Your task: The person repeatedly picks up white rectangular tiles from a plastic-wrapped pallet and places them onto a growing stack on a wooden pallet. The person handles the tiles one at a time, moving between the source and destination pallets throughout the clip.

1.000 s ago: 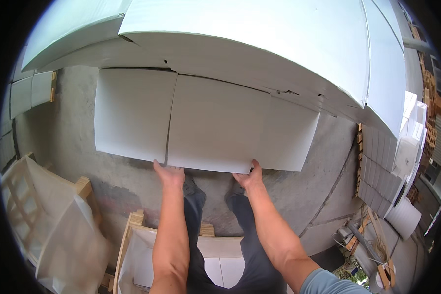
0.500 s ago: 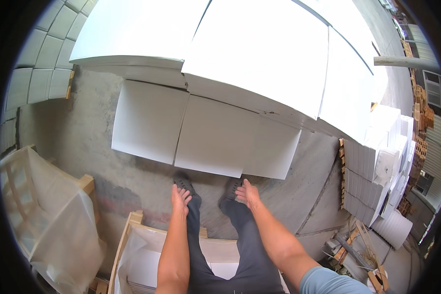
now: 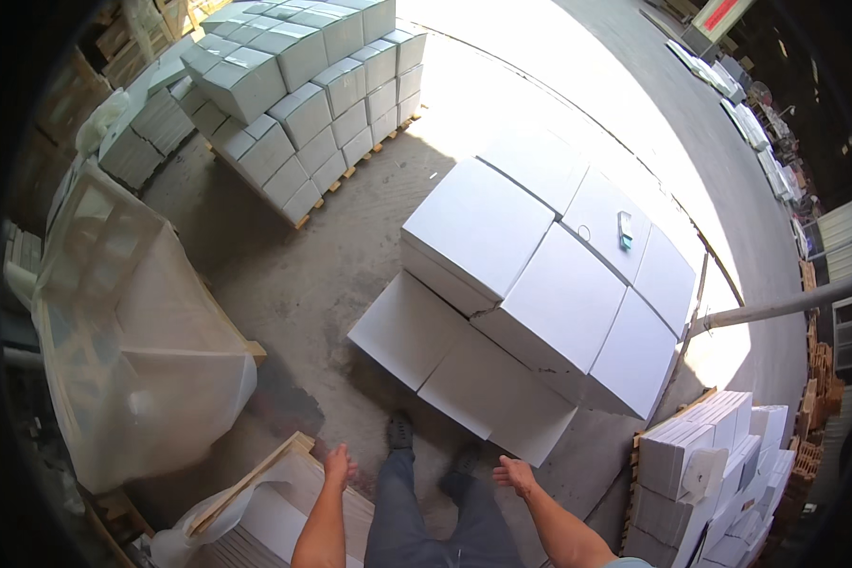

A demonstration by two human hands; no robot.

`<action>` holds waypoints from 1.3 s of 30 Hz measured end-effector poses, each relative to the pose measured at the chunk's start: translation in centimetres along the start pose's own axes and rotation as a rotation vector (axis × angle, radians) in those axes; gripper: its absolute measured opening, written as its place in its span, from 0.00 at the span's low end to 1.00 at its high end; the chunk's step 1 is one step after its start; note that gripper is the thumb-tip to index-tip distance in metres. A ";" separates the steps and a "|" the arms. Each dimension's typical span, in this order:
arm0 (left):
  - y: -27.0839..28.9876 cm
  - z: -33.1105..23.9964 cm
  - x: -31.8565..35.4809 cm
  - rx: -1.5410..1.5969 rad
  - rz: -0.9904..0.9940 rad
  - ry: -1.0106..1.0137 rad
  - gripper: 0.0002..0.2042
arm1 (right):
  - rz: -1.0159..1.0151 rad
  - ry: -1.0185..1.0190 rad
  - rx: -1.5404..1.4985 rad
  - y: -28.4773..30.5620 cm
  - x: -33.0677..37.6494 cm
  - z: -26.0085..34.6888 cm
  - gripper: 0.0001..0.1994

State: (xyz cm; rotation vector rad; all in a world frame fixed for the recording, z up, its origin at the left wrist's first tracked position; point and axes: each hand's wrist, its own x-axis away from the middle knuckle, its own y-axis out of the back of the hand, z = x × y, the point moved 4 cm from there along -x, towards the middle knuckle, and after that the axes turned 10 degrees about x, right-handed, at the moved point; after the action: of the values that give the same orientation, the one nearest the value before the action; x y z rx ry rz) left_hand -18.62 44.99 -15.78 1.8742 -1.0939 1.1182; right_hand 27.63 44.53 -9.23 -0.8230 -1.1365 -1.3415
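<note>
My left hand (image 3: 339,466) hangs in the air beside my left leg, empty, its fingers apart. On the other side my right hand (image 3: 516,475) is also empty and open, fingers stretched loosely inward. It is nearest the front edge of a low row of white cartons (image 3: 478,383), apart from them as far as I can tell. Behind and above that row stands a block of larger white cartons (image 3: 478,227). A small white and green object (image 3: 625,230) lies on top of the block.
At the far left, grey-white cartons (image 3: 317,114) are stacked on a pallet. A wooden crate under translucent film (image 3: 151,360) stands to my left. Beside my left arm is an open wooden frame (image 3: 251,481). Stacked flat white cartons (image 3: 677,464) stand right, near a pole (image 3: 776,305).
The view has tilted up and swung left, bringing the far carton stack and the block's top into sight. My hands are farther apart, still empty.
</note>
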 end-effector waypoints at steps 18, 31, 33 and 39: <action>7.6 31.1 27.8 0.662 -0.436 0.046 0.21 | 0.382 0.239 0.630 -2.7 8.1 4.3 0.17; 3.3 52.2 34.3 1.186 -0.600 0.174 0.21 | 0.424 0.195 1.245 -9.6 10.1 1.9 0.19; 5.7 53.0 34.3 1.278 -0.596 0.054 0.21 | 0.510 0.225 1.262 -15.7 13.2 0.9 0.17; 12.4 51.7 34.4 1.395 -0.727 -0.040 0.24 | 0.627 0.436 1.417 -32.7 16.6 -2.6 0.18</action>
State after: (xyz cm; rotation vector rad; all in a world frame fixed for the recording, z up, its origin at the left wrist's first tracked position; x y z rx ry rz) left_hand -3.17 -15.10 -3.24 2.8766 0.6694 1.4642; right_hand -6.10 33.56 0.59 0.1911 -1.0217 0.0032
